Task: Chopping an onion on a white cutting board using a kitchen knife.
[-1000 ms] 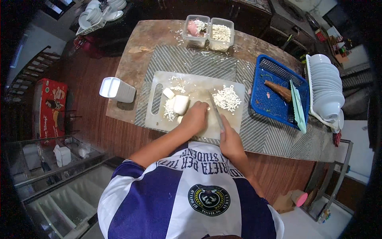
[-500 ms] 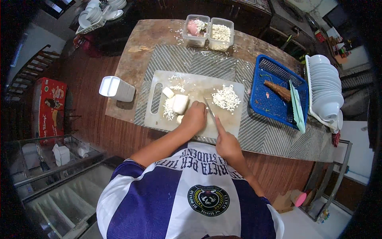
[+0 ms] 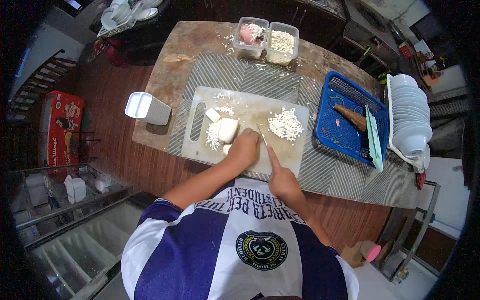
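My right hand (image 3: 284,182) is closed round the handle of a knife (image 3: 262,134), its blade resting close beside the fingertips of my left hand (image 3: 246,150). My left hand is curled and pressed down on a white cutting board (image 3: 192,146); what lies under its fingers is hidden. Left of that hand sit peeled white vegetable chunks: a large block (image 3: 228,130), a smaller piece (image 3: 212,115), and one partly covered by the hand (image 3: 226,149). Fine white shreds (image 3: 213,137) lie around them. To the right of the blade is a heap of small white dice (image 3: 285,124).
Two clear plastic tubs (image 3: 282,44) with chopped food stand at the table's far edge. Stacked white containers (image 3: 148,109) stand at left. A blue basket (image 3: 324,120) with a brown tapered item and green sheet sits at right, beside a rack of white bowls (image 3: 412,120).
The right hand and knife have shifted slightly, and the blade has come nearer to the left fingertips. The left hand stays in place. The whole view has shifted a little.
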A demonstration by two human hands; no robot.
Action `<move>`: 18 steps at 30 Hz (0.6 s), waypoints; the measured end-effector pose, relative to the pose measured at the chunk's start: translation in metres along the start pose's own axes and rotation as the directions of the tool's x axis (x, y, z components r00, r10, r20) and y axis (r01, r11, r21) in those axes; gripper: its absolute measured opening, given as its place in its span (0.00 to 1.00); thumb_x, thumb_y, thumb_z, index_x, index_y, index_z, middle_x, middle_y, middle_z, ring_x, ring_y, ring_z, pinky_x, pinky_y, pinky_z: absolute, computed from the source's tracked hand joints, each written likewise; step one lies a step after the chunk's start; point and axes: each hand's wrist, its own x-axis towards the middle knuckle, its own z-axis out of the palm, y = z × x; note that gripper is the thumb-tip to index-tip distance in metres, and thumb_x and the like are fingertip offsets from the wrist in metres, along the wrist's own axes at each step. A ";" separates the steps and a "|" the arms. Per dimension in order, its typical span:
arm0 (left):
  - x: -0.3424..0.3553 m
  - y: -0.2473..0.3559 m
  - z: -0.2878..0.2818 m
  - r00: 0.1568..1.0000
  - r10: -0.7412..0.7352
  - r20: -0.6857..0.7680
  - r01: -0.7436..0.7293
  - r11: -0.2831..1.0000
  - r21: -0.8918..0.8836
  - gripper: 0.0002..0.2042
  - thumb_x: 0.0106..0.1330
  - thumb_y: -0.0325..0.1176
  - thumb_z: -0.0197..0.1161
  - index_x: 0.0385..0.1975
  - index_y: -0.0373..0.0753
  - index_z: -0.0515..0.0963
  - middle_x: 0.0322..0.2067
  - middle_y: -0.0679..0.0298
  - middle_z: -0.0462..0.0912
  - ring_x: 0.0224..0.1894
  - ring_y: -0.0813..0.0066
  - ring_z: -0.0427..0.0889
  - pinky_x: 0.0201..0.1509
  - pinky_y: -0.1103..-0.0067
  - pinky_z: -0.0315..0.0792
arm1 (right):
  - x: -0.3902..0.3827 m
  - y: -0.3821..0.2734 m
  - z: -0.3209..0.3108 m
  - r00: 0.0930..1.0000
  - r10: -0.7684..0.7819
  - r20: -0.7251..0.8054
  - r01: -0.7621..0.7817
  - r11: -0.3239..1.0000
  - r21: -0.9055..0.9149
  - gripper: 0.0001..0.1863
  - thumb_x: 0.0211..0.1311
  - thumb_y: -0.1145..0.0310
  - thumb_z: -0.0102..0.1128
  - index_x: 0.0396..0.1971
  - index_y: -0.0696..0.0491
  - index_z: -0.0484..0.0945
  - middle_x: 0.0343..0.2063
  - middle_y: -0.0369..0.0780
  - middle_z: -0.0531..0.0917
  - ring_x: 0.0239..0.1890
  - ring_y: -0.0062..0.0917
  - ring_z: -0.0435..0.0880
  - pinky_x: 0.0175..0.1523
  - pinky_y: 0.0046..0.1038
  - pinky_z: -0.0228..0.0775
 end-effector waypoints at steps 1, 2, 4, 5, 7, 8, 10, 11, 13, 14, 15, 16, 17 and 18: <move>0.001 -0.001 0.000 1.000 0.002 -0.001 -0.002 1.000 0.001 0.05 0.67 0.27 0.64 0.36 0.30 0.80 0.36 0.45 0.80 0.38 0.42 0.81 0.43 0.58 0.76 | 0.001 0.001 0.000 1.000 -0.001 -0.002 0.001 1.000 0.000 0.50 0.63 0.76 0.52 0.80 0.32 0.39 0.31 0.63 0.84 0.36 0.58 0.85 0.46 0.56 0.76; 0.001 -0.001 0.001 1.000 -0.015 0.018 0.015 1.000 0.010 0.06 0.68 0.28 0.62 0.36 0.31 0.79 0.38 0.45 0.79 0.39 0.41 0.81 0.43 0.57 0.76 | 0.000 0.001 0.001 1.000 -0.006 -0.012 0.006 1.000 0.012 0.50 0.63 0.76 0.52 0.80 0.31 0.39 0.31 0.62 0.84 0.36 0.58 0.86 0.47 0.56 0.76; 0.002 0.002 -0.001 0.999 -0.030 0.039 0.029 0.999 0.019 0.06 0.70 0.29 0.59 0.36 0.32 0.77 0.40 0.44 0.78 0.40 0.40 0.81 0.44 0.55 0.76 | 0.000 0.001 0.001 1.000 -0.010 -0.024 0.011 1.000 0.025 0.50 0.63 0.76 0.52 0.80 0.30 0.39 0.31 0.62 0.84 0.36 0.58 0.86 0.47 0.56 0.76; 0.003 0.006 -0.003 0.998 -0.043 0.046 0.041 0.998 0.039 0.06 0.69 0.29 0.59 0.36 0.31 0.76 0.40 0.44 0.78 0.40 0.40 0.81 0.44 0.55 0.76 | -0.002 0.000 0.000 0.999 -0.007 -0.033 0.007 1.000 0.014 0.50 0.63 0.76 0.52 0.80 0.31 0.40 0.30 0.61 0.84 0.35 0.58 0.85 0.47 0.55 0.76; 0.004 0.013 -0.008 0.997 -0.054 0.053 0.051 0.997 0.060 0.07 0.69 0.29 0.59 0.36 0.31 0.75 0.40 0.43 0.78 0.39 0.40 0.81 0.44 0.55 0.76 | -0.003 0.002 0.000 0.999 -0.003 -0.043 0.003 1.000 0.004 0.49 0.63 0.76 0.52 0.80 0.31 0.41 0.30 0.60 0.84 0.35 0.57 0.85 0.46 0.55 0.76; 0.005 0.016 -0.010 0.997 -0.048 0.059 0.045 0.997 0.058 0.07 0.69 0.30 0.61 0.37 0.31 0.75 0.39 0.43 0.78 0.39 0.39 0.81 0.43 0.55 0.76 | -0.003 0.006 0.001 0.996 -0.031 -0.083 0.032 0.999 0.008 0.49 0.63 0.76 0.52 0.80 0.32 0.42 0.29 0.60 0.84 0.34 0.57 0.85 0.45 0.55 0.76; 0.007 0.018 -0.010 0.997 -0.039 0.065 0.036 0.998 0.055 0.09 0.68 0.31 0.63 0.37 0.31 0.74 0.39 0.43 0.78 0.39 0.38 0.81 0.43 0.54 0.76 | -0.004 0.010 0.002 0.991 -0.057 -0.125 0.058 0.998 0.011 0.48 0.64 0.76 0.52 0.80 0.32 0.43 0.29 0.59 0.84 0.33 0.56 0.85 0.44 0.55 0.75; 0.007 0.017 -0.010 0.996 -0.050 0.074 0.045 0.996 0.073 0.08 0.68 0.30 0.62 0.37 0.31 0.74 0.39 0.43 0.77 0.39 0.38 0.81 0.43 0.54 0.76 | -0.004 0.011 0.002 0.988 -0.066 -0.137 0.070 0.997 0.019 0.47 0.64 0.76 0.52 0.80 0.32 0.44 0.27 0.59 0.83 0.32 0.56 0.85 0.43 0.55 0.75; 0.008 0.016 -0.009 0.995 -0.058 0.084 0.050 0.995 0.090 0.08 0.68 0.30 0.61 0.37 0.32 0.73 0.40 0.43 0.77 0.38 0.38 0.81 0.43 0.54 0.77 | -0.005 0.013 0.002 0.985 -0.075 -0.153 0.080 0.996 0.027 0.46 0.64 0.75 0.52 0.80 0.32 0.46 0.26 0.59 0.83 0.31 0.56 0.84 0.42 0.55 0.75; 0.006 0.016 -0.009 0.997 -0.048 0.054 0.043 0.996 0.079 0.08 0.68 0.30 0.60 0.38 0.31 0.73 0.40 0.43 0.76 0.38 0.38 0.81 0.42 0.54 0.77 | -0.006 0.014 0.002 0.985 -0.078 -0.157 0.086 0.995 0.042 0.46 0.65 0.75 0.51 0.80 0.32 0.47 0.26 0.59 0.83 0.31 0.57 0.84 0.41 0.55 0.75; 0.006 0.016 -0.009 0.999 -0.038 0.025 0.037 0.997 0.069 0.08 0.68 0.30 0.60 0.38 0.31 0.74 0.41 0.43 0.76 0.38 0.38 0.81 0.42 0.53 0.77 | -0.006 0.014 0.001 0.984 -0.081 -0.160 0.092 0.994 0.057 0.45 0.65 0.75 0.51 0.80 0.32 0.47 0.25 0.59 0.83 0.30 0.57 0.84 0.41 0.56 0.75; 0.006 0.016 -0.010 0.999 -0.038 0.027 0.036 0.997 0.069 0.08 0.68 0.30 0.60 0.38 0.31 0.74 0.41 0.43 0.76 0.38 0.38 0.81 0.42 0.53 0.77 | -0.006 0.014 0.001 0.984 -0.080 -0.160 0.090 0.994 0.059 0.45 0.65 0.75 0.51 0.80 0.32 0.47 0.25 0.59 0.83 0.30 0.57 0.84 0.41 0.56 0.75; 0.006 0.018 -0.013 0.999 -0.018 0.038 0.016 0.999 0.050 0.08 0.68 0.30 0.60 0.38 0.31 0.74 0.41 0.43 0.76 0.38 0.38 0.81 0.42 0.53 0.77 | -0.006 0.014 0.001 0.982 -0.082 -0.172 0.094 0.994 0.062 0.44 0.66 0.74 0.51 0.80 0.32 0.48 0.25 0.59 0.83 0.30 0.57 0.84 0.41 0.56 0.75; 0.006 0.018 -0.014 0.999 0.001 0.048 -0.003 1.000 0.030 0.08 0.68 0.30 0.61 0.38 0.31 0.74 0.42 0.43 0.76 0.38 0.37 0.82 0.42 0.54 0.78 | -0.006 0.015 0.000 0.979 -0.084 -0.183 0.097 0.993 0.065 0.43 0.67 0.74 0.51 0.79 0.32 0.48 0.25 0.59 0.83 0.30 0.57 0.84 0.41 0.56 0.75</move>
